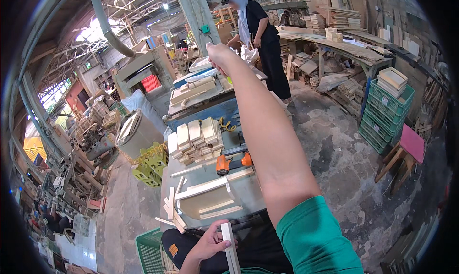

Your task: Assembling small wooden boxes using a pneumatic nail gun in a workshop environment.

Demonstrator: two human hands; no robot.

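My left hand (213, 241) is low in front of my lap, its fingers closed around pale wooden strips (230, 245) held upright together. Stretched far forward, my right arm crosses the workbench, and my right hand (219, 56) is closed above its far end. Whatever is in its fingers is hidden. A bit of something yellow-green shows beside that forearm. Between the hands, an orange and black nail gun (233, 163) lies on the grey bench top. Closer to me rests a pale wooden frame (206, 198) with a curved panel, and loose wood strips (173, 208) lie beside it.
Stacked wooden pieces (195, 139) stand on the bench beside a coiled yellow hose. Another person (267, 39) stands beyond it. Green crates (385, 112) and a pink-topped stool (410, 145) are at right. A green basket (149, 252) sits by my left leg.
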